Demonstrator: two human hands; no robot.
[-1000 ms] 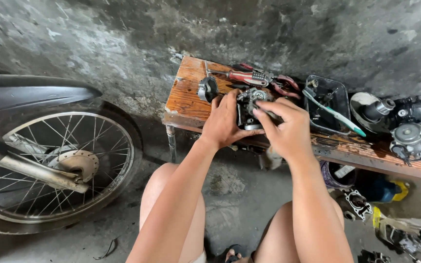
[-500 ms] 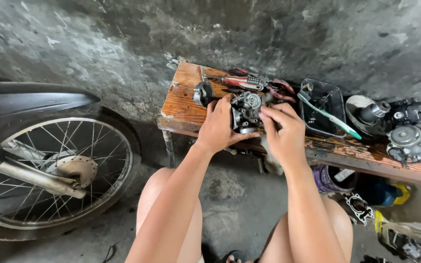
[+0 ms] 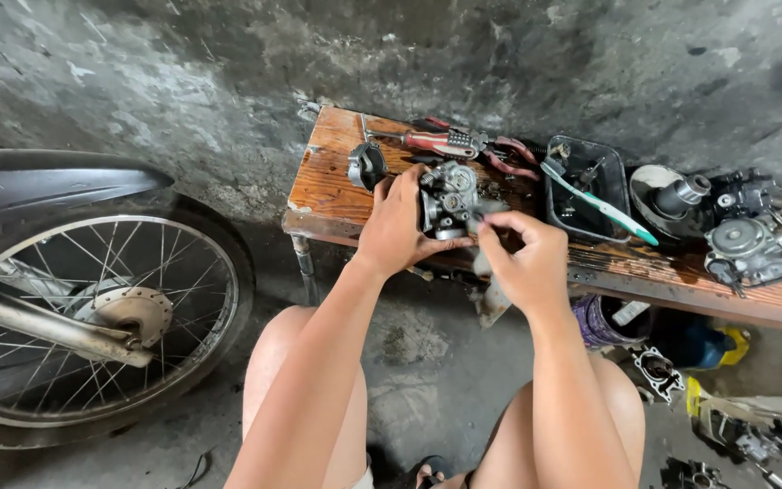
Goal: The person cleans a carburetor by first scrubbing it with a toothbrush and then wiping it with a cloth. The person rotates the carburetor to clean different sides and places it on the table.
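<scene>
Two spoked-wheel halves of the scene split neatly: a motorcycle wheel (image 3: 92,317) at the left, a wooden worktop (image 3: 328,186) against the concrete wall at the right. On the worktop sit an engine part (image 3: 753,240), a black plastic tray (image 3: 586,186) with a green toothbrush (image 3: 599,204) across it, and red-handled pliers (image 3: 436,140). The left hand (image 3: 400,226) holds a grey carburetor (image 3: 450,199) just above the worktop's front edge — its grip closed around the body. The right hand (image 3: 522,254) pinches something small at the carburetor's side; what it is, I cannot tell.
</scene>
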